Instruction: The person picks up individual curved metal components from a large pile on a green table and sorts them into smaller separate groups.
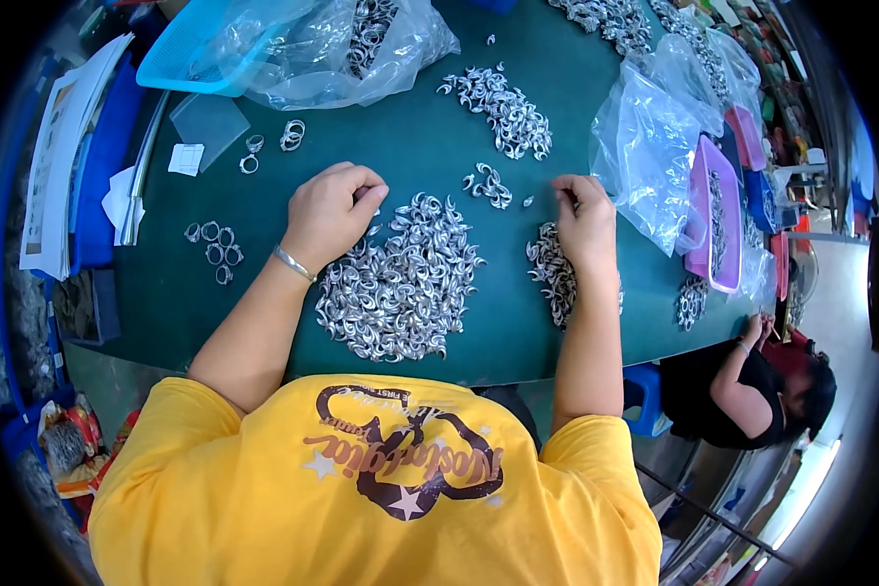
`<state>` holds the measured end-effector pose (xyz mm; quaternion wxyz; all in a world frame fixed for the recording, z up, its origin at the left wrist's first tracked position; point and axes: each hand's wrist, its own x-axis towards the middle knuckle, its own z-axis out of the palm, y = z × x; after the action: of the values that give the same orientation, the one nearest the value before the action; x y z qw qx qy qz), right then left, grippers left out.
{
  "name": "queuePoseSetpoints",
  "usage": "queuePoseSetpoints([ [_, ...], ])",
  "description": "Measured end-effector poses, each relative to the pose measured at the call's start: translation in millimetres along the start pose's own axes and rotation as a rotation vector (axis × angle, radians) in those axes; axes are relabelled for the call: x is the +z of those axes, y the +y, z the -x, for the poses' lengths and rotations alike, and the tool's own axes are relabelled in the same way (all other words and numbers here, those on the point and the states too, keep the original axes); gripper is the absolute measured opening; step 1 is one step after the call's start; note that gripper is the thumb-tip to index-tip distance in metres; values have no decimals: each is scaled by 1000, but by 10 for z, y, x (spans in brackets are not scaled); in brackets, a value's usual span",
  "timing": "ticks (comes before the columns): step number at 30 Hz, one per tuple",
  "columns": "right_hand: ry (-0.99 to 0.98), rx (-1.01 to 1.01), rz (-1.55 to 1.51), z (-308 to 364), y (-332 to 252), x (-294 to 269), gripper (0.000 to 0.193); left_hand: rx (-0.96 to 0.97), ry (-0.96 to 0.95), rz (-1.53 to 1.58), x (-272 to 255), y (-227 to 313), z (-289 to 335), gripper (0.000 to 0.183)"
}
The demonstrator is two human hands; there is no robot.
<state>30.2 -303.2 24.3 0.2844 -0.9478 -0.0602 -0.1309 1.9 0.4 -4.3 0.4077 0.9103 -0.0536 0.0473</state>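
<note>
A large heap of small silver curved metal pieces [400, 283] lies on the green table in front of me. My left hand [330, 217], with a bangle on its wrist, rests at the heap's far left edge. Its fingers are curled and thumb and forefinger come together; what they hold, if anything, is too small to make out. My right hand [586, 223] is closed above a second heap [551, 269], partly covered by my forearm. Its fingertips are pinched, their contents hidden. Between the hands sit a small cluster of pieces [488, 186] and one loose piece [528, 201].
Another heap [506, 112] lies farther off. Silver rings [217, 252] are grouped at the left. A blue basket [190, 49] and plastic bag [352, 59] stand at the back; a clear bag [645, 146] and pink tray [699, 220] are right. A person [752, 391] sits at the far right.
</note>
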Motion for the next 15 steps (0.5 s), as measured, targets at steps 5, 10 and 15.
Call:
queuePoseSetpoints([
  [5, -128, -32, -30, 30, -88, 137, 10, -4, -10, 3, -1, 9, -2, 12],
  [10, -165, -86, 17, -13, -83, 151, 12, -3, 1, 10, -11, 28, -7, 12],
  [15, -216, 16, 30, 5, -114, 110, 9, -12, -4, 20, -6, 33, -3, 12],
])
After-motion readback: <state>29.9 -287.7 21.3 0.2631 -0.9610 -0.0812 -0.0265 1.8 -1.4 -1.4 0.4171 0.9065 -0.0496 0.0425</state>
